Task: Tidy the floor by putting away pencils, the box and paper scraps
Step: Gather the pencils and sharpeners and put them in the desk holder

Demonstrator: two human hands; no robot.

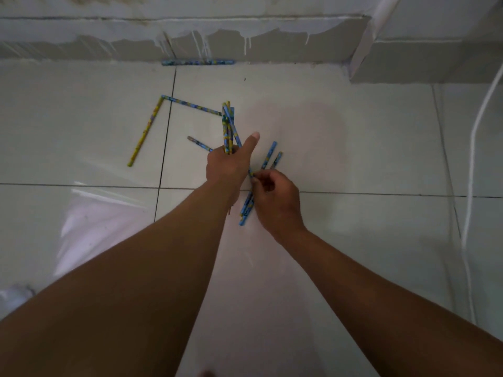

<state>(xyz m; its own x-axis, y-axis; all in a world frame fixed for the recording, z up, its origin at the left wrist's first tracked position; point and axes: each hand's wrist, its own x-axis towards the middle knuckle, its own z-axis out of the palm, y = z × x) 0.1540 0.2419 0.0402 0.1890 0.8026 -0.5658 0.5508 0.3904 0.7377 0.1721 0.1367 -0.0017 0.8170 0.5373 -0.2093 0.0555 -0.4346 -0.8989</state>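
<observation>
My left hand (227, 165) grips a bundle of blue and yellow patterned pencils (228, 126) that stick up from the fist, thumb stretched out to the right. Just right of it, my right hand (276, 198) pinches the lower end of one blue pencil (250, 174) that runs up into the bundle. Two blue pencils (268, 159) lie on the floor under my right hand. Loose on the tiles are a yellow pencil (144, 131), a blue pencil (190, 104) meeting it at a corner, a short one (198, 144) partly hidden by my left hand, and one (198, 62) along the wall base.
White glossy floor tiles (353, 145) meet a grey paint-streaked wall (109, 44) at the top. A white cable (473, 159) runs down the right side. A wall corner (362, 58) juts out at the upper right. No box or paper scraps are visible.
</observation>
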